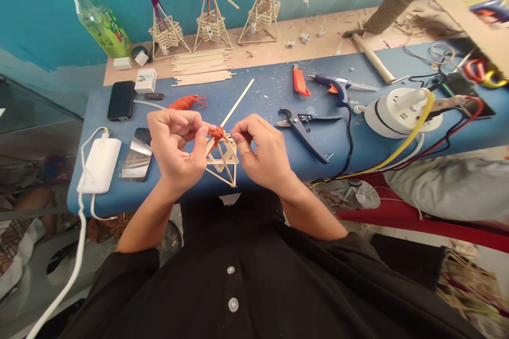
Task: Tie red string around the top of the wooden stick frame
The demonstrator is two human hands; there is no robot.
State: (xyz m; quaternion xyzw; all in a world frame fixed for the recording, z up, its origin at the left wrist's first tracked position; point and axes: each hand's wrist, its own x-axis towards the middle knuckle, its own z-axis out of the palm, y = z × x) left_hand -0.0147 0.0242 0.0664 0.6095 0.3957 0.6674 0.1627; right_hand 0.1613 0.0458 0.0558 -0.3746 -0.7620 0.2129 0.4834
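Note:
Just in front of my body, a small pyramid-shaped frame of pale wooden sticks (227, 161) stands at the table's near edge. Orange yarn (217, 134) is wound around its top, and one long stick (238, 100) juts up and away from there. My left hand (178, 148) pinches a strand of this yarn between thumb and forefinger at the left of the knot. On the other side, my right hand (262, 151) has its fingertips pinched close beside the knot; whatever is between them is too small to make out. A skein of orange yarn (185, 103) lies behind my left hand.
Three finished-looking stick frames (209, 24) stand at the back, with loose sticks (202, 68) before them. Pruning shears (304, 135), a glue gun (338, 87) and an orange cutter (300, 80) lie right. A corded power strip (397, 111), phones (121, 100) and a power bank (99, 165) flank them.

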